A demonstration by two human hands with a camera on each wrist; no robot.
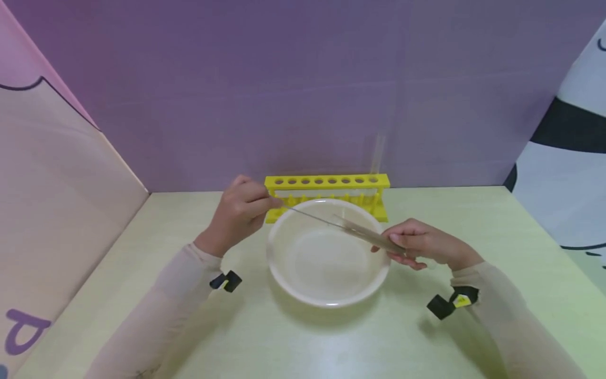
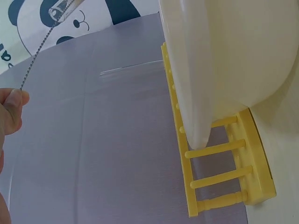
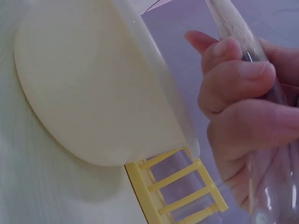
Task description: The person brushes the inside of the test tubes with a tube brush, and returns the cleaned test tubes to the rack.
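My left hand (image 1: 243,209) pinches the thin twisted-wire handle (image 2: 36,57) of a test tube brush between thumb and fingers. The wire slants down to the right into the mouth of a clear glass test tube (image 3: 268,191). My right hand (image 1: 418,243) grips that tube, fingers wrapped around it, its mouth tilted up toward the left hand. Inside the tube the brush's greyish bristles (image 3: 233,25) show in the right wrist view. Both hands are raised, with tube and wire over a cream plastic basin (image 1: 329,303). The right fingers partly cover the tube.
Behind the basin stands a yellow test tube rack (image 1: 326,182) with a row of holes. Another clear test tube (image 1: 377,152) stands upright at its right end. A purple backdrop (image 1: 284,105) rises behind the pale tabletop (image 1: 307,347).
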